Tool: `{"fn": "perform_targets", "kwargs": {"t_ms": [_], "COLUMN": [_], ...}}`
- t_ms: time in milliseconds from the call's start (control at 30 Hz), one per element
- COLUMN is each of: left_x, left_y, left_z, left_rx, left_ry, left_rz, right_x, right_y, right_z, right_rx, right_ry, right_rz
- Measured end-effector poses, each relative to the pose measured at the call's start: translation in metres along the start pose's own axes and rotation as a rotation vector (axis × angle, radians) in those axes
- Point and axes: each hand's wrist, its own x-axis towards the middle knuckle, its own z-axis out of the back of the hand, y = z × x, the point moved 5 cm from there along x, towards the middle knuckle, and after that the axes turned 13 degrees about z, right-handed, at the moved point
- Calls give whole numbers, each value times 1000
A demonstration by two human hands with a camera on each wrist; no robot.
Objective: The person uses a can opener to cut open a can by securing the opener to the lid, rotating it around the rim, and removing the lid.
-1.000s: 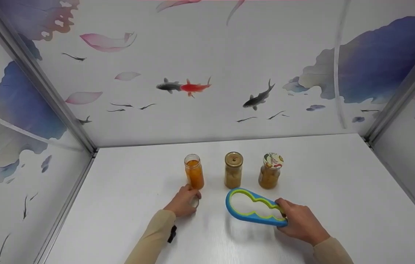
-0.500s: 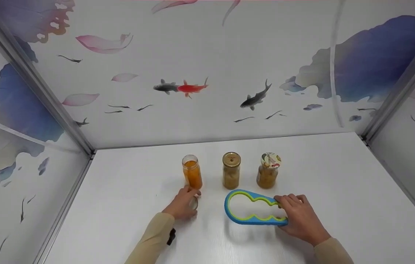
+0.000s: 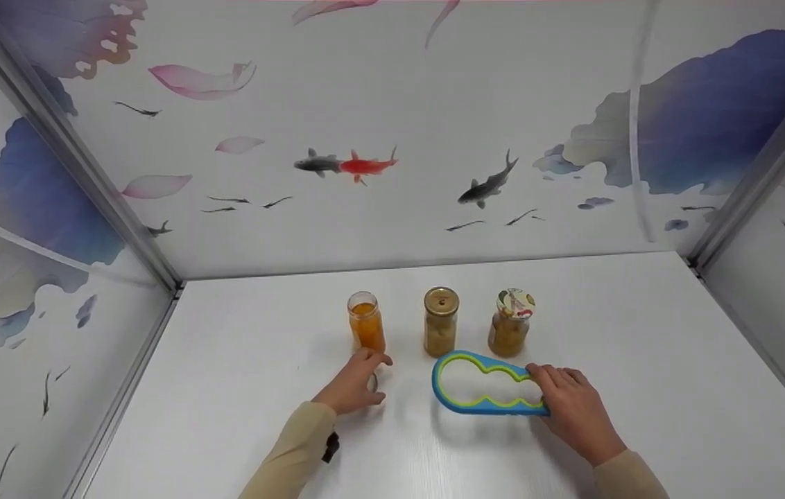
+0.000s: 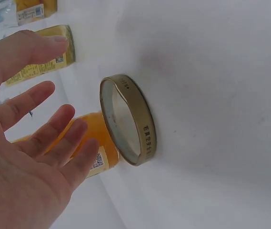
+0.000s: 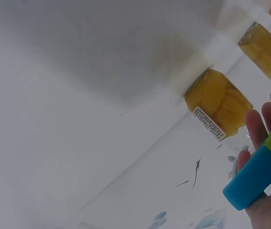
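Note:
My left hand (image 3: pixel 358 382) has its fingers spread and holds nothing. Just off its fingertips, a gold jar lid (image 4: pixel 130 121) lies on the white table with its hollow side up; in the head view the hand hides most of it. Behind that hand stands an open glass jar (image 3: pixel 367 329) of orange contents. My right hand (image 3: pixel 576 412) grips one end of a blue jar opener (image 3: pixel 455 405) with a wavy green inner edge, held over the table. In the right wrist view only part of the jar opener (image 5: pixel 252 179) shows, in the fingers.
A jar with a gold lid (image 3: pixel 441 326) stands in the middle of the row. At its right is a jar with a patterned lid (image 3: pixel 509 329). White panels with painted fish (image 3: pixel 368 166) enclose the table (image 3: pixel 240 360) at the back and sides.
My left hand has let go of the lid, its fingers spreading apart and shifting slightly right. The jar opener has moved a little to the right and away from me in my right hand.

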Motion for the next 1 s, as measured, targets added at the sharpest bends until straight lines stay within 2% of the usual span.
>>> {"fn": "perform_targets", "kwargs": {"t_ms": [267, 500, 733, 1000], "left_x": [1, 9, 21, 42], "left_y": [-9, -16, -26, -39], "left_z": [-4, -10, -16, -15], "left_rx": [23, 13, -62, -204], "left_ry": [7, 25, -20, -89], "left_rz": [-49, -1, 47, 71], "right_x": [-3, -3, -4, -5], "right_y": [-2, -5, -9, -10], "right_z": [0, 1, 3, 1], "right_rx": [-27, -113, -108, -61], "right_ry": [2, -8, -20, -2], "right_rz": [-59, -65, -131, -139]}}
